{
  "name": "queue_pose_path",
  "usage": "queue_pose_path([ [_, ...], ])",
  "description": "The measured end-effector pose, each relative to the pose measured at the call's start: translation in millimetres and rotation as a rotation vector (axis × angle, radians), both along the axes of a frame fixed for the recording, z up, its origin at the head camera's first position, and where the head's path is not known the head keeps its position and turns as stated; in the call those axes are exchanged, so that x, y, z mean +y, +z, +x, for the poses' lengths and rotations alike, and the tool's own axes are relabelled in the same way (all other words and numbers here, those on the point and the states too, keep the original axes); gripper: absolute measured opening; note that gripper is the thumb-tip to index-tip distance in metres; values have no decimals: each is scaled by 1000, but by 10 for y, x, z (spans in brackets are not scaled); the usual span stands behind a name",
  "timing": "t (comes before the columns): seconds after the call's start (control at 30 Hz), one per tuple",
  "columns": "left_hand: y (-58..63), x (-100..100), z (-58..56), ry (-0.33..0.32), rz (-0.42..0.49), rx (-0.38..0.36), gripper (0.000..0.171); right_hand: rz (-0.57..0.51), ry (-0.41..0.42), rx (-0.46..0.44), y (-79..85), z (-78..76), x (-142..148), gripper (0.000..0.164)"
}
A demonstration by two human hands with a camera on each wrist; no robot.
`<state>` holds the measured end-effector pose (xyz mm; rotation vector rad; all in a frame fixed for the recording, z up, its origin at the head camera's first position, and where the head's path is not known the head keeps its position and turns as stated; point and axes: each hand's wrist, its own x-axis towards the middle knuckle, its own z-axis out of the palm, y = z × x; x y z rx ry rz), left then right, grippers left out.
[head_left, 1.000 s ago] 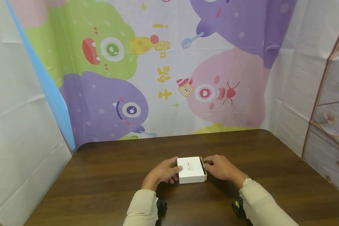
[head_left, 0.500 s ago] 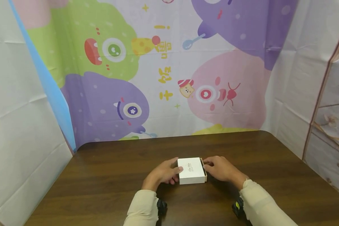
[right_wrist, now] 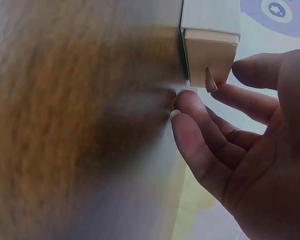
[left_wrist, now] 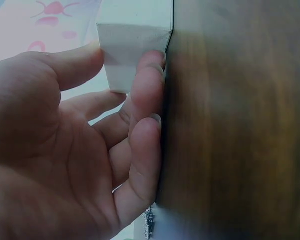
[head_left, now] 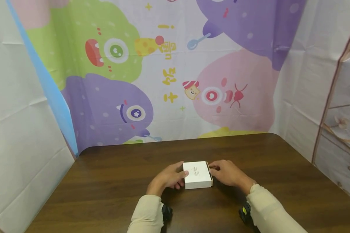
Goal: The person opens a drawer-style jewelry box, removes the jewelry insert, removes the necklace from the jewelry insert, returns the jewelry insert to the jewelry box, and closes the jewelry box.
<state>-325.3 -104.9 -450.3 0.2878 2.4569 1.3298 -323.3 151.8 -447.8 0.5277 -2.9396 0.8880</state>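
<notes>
A small white drawer box (head_left: pixel 197 175) with dark print on its lid lies on the brown table. Its tan inner tray (right_wrist: pixel 209 55) sticks slightly out of the right end, and a small ribbon-like tab (right_wrist: pixel 210 80) hangs from the tray's face. My left hand (head_left: pixel 169 176) grips the box's left end, thumb on top and other fingers against the side and far edge. At the opposite end, thumb and index fingertips of my right hand (head_left: pixel 227 172) touch the tray's end; the other fingers are loosely bent near the table. The tray's contents are hidden.
The dark wood table (head_left: pixel 119 171) runs back to a cartoon-monster cloth (head_left: pixel 172 119). Pale cloth panels (head_left: pixel 20 129) stand at both sides. Black wrist devices (head_left: pixel 167 213) sit under both sleeves.
The tray has slid slightly further into the white sleeve, so less of it shows at the right end. My left hand keeps its grip in place.
</notes>
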Motion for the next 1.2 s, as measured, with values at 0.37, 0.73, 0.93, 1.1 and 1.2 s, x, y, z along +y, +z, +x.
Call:
queue_pose_path([
  [0.37, 4, 3, -2, -8, -2, 12, 69, 6, -1, -2, -7, -10, -10, 29],
  [0.73, 10, -1, 2, -3, -7, 9, 69, 11, -6, -7, 5, 3, -25, 29],
  [0.93, 16, 5, 6, -1, -7, 6, 68, 12, -9, -5, 10, 14, -30, 28],
  [1.1, 18, 0, 0, -7, -15, 11, 69, 2, -18, -15, 11, 3, -43, 29],
  [1.2, 10, -2, -4, -10, -19, 11, 69, -3, -23, -14, 3, -8, -54, 30],
])
